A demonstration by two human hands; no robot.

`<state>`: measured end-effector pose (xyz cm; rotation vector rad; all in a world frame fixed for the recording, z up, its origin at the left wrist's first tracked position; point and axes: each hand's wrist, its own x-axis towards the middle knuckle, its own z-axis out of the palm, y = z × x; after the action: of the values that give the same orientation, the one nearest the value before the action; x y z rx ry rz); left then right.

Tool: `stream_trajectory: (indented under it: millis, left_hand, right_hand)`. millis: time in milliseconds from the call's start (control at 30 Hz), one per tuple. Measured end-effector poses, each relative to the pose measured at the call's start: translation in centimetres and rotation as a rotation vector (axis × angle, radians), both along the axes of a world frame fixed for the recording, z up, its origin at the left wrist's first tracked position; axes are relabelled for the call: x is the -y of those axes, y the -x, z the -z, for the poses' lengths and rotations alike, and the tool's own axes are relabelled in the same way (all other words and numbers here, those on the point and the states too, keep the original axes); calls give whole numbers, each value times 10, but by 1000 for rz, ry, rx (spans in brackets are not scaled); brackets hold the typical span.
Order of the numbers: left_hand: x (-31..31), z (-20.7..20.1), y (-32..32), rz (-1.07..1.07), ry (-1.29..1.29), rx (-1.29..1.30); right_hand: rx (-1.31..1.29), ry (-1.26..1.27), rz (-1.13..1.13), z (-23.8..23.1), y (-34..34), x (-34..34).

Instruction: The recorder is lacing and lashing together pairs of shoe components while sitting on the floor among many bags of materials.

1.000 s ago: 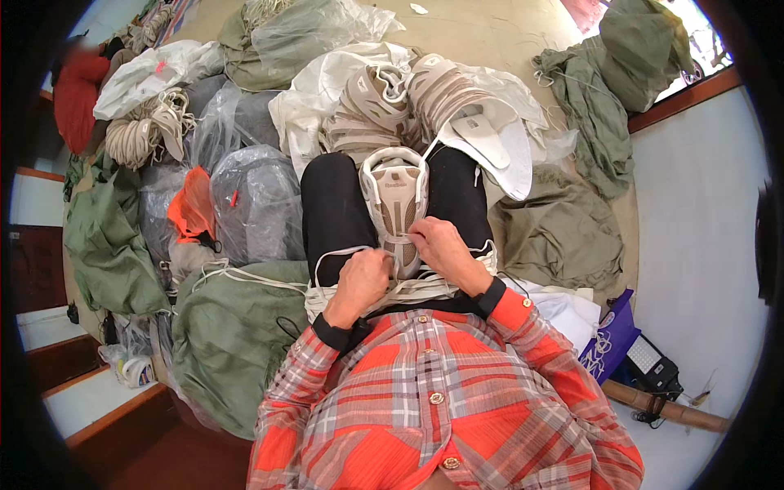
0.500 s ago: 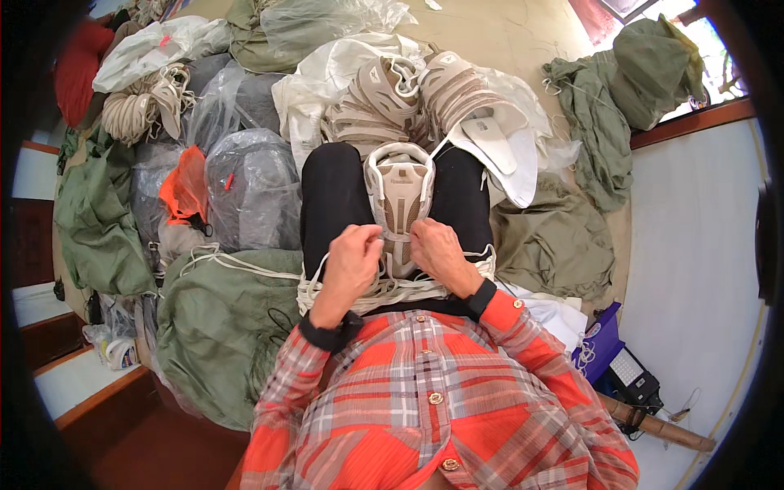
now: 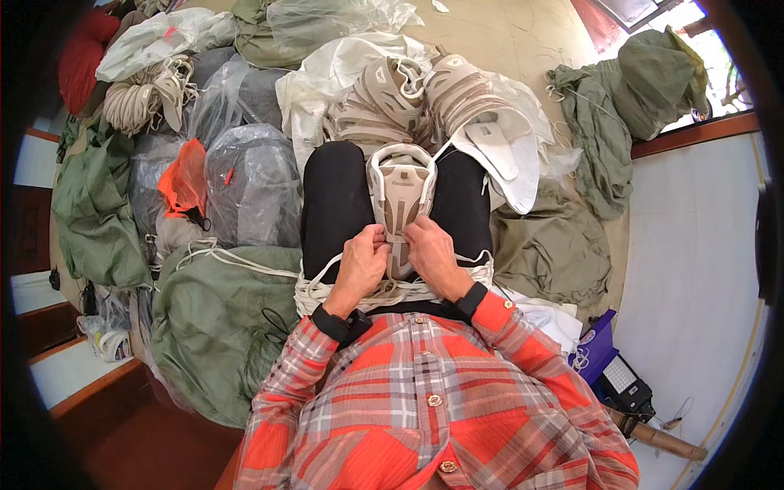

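A beige and brown shoe upper rests between my black-trousered knees, its white-edged collar pointing away from me. My left hand is closed in a pinch at the left side of its lower part. On the opposite side my right hand is closed too, thumb and fingertips against the shoe. A pale shoelace crosses the shoe between the two sets of fingertips. My fingers partly hide what they grip. Loose white laces lie in a bundle across my lap, just below the shoe.
Beyond my knees are stacked shoe uppers and more uppers beside white insole-like pieces. Clear plastic bags of grey material and green cloth sacks fill the left. Green cloth lies right, near a purple item.
My left hand has moved slightly right and in against the shoe. My right hand has shifted a little left, and the gap between my hands has narrowed.
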<state>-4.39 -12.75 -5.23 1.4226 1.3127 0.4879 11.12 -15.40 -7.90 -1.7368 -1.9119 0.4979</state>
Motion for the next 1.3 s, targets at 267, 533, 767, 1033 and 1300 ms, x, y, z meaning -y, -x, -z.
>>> stream_trajectory:
  millis: [267, 533, 767, 1033, 1300]
  left_hand:
    - [3, 12, 2, 0, -46, 49]
    - [5, 12, 2, -21, -84, 64]
    - [4, 12, 2, -22, -42, 37]
    - [-7, 7, -6, 120, -509, -66]
    - [-15, 10, -16, 279, -708, -304]
  right_hand:
    - [-43, -17, -13, -6, -1, 9]
    - [-257, -29, 65, 6, 5, 3]
    - [-195, -84, -24, 11, 9, -2]
    - [-266, 23, 88, 0, 4, 3]
    - [-664, 269, 221, 9, -4, -7]
